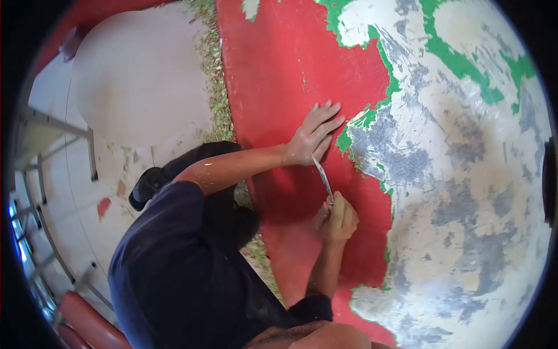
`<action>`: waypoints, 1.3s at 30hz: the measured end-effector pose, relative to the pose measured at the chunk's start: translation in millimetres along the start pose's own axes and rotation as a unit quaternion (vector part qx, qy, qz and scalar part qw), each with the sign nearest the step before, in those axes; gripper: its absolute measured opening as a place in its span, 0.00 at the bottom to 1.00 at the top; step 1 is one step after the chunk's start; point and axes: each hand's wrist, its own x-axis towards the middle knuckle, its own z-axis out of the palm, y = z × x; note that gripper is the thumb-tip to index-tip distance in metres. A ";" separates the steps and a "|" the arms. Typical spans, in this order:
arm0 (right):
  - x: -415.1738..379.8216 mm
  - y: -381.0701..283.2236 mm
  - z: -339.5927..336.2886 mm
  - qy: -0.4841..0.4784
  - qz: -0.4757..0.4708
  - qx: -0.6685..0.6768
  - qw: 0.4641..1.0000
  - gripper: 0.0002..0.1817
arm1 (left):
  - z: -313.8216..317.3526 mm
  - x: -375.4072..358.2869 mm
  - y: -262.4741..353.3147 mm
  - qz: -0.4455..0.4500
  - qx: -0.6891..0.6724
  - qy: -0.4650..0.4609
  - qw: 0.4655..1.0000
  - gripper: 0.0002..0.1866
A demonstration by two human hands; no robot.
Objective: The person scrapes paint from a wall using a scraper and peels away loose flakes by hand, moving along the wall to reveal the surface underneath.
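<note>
A wall fills the right side, with red paint (279,70) nearest me, a ragged green edge (386,64) and a bare white and grey area (424,203). My left hand (314,135) lies flat on the red paint, fingers spread, their tips close to the green edge. Below it my right hand (339,218) is closed around the handle of a thin, narrow blade (323,176). The blade's tip points up and reaches the heel of my left hand. Whether the blade touches the paint I cannot tell.
Paint chips (218,87) lie along the foot of the wall on the tiled floor (75,198). At the lower left stands a red chair (93,320), with metal frames (52,247) beside it. A black shoe (145,187) shows on the floor.
</note>
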 end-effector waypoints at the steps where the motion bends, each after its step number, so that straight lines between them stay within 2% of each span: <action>1: 6.0 4.1 -4.1 -0.015 0.006 0.000 1.000 0.13 | -4.4 -15.6 10.8 -0.040 -0.030 0.009 0.999 0.19; 2: 11.7 1.3 -3.3 -0.020 0.027 -0.003 0.999 0.13 | -12.8 -28.8 16.5 -0.071 -0.063 0.002 0.995 0.17; 3: 14.4 -5.8 -4.6 -0.028 0.059 -0.010 0.998 0.13 | -19.3 -46.5 22.3 -0.217 -0.160 -0.043 0.962 0.15; 4: 18.4 -9.1 -11.8 -0.051 0.097 0.008 0.994 0.14 | -24.4 -56.8 33.4 -0.361 -0.254 -0.083 0.893 0.14; 5: 26.8 -8.0 -20.5 -0.074 0.133 0.023 0.988 0.15 | -23.4 -60.2 39.3 -0.405 -0.401 -0.082 0.818 0.17; 6: 35.7 -10.2 -27.5 -0.098 0.168 0.037 0.980 0.16 | -23.9 -51.0 50.3 -0.439 -0.536 -0.078 0.716 0.21; 7: 44.1 -18.8 -35.9 -0.095 0.211 0.006 0.973 0.18 | -24.2 -41.7 61.8 -0.465 -0.657 -0.067 0.590 0.25; 9: 61.3 -39.3 -53.8 -0.141 0.244 -0.071 0.957 0.18 | -20.3 -13.9 88.4 -0.433 -0.758 -0.058 0.484 0.32; 10: 66.0 -48.5 -59.8 -0.163 0.261 -0.111 0.945 0.18 | -14.6 -3.0 96.0 -0.422 -0.797 -0.063 0.429 0.30; 11: 65.1 -54.6 -62.2 -0.170 0.290 -0.142 0.931 0.17 | -14.7 9.8 105.2 -0.442 -0.799 -0.074 0.402 0.29; 12: 66.9 -57.4 -59.8 -0.169 0.290 -0.165 0.927 0.17 | -5.5 12.9 110.9 -0.441 -0.825 -0.061 0.348 0.25; 14: 76.5 -58.2 -49.1 -0.176 0.279 -0.207 0.921 0.17 | 5.5 20.5 116.4 -0.466 -0.836 -0.038 0.287 0.22; 15: 85.5 -63.1 -41.9 -0.180 0.317 -0.207 0.908 0.16 | 10.6 16.3 110.8 -0.465 -0.844 -0.019 0.266 0.20; 18: 88.6 -57.0 -19.7 -0.234 0.263 -0.239 0.905 0.18 | 18.8 4.2 105.9 -0.471 -0.856 0.031 0.210 0.18; 20: 94.5 -63.5 -25.7 -0.247 0.233 -0.265 0.902 0.14 | 12.3 6.6 108.5 -0.488 -0.850 0.042 0.195 0.19; 21: 92.5 -65.1 -29.9 -0.239 0.223 -0.274 0.904 0.13 | 4.1 16.2 118.2 -0.528 -0.824 0.027 0.205 0.20; 24: 109.3 -73.2 -17.5 -0.250 0.220 -0.305 0.892 0.12 | 0.7 23.3 116.0 -0.523 -0.823 0.039 0.216 0.21; 27: 123.9 -79.9 -15.5 -0.285 0.214 -0.323 0.877 0.10 | -8.6 30.8 104.3 -0.513 -0.846 0.055 0.139 0.22; 30: 128.3 -83.8 -19.1 -0.276 0.200 -0.342 0.876 0.09 | -10.7 37.4 115.5 -0.479 -0.867 0.013 0.139 0.22; 34: 125.8 -83.3 -9.3 -0.283 0.175 -0.377 0.864 0.09 | -6.0 27.6 108.5 -0.440 -0.893 0.020 0.088 0.24; 37: 132.4 -80.0 -23.9 -0.301 0.199 -0.366 0.858 0.09 | -7.6 37.8 115.9 -0.478 -0.872 0.021 0.105 0.24; 39: 139.1 -77.1 -29.3 -0.312 0.224 -0.362 0.850 0.08 | 0.8 40.4 115.9 -0.453 -0.883 0.026 0.122 0.23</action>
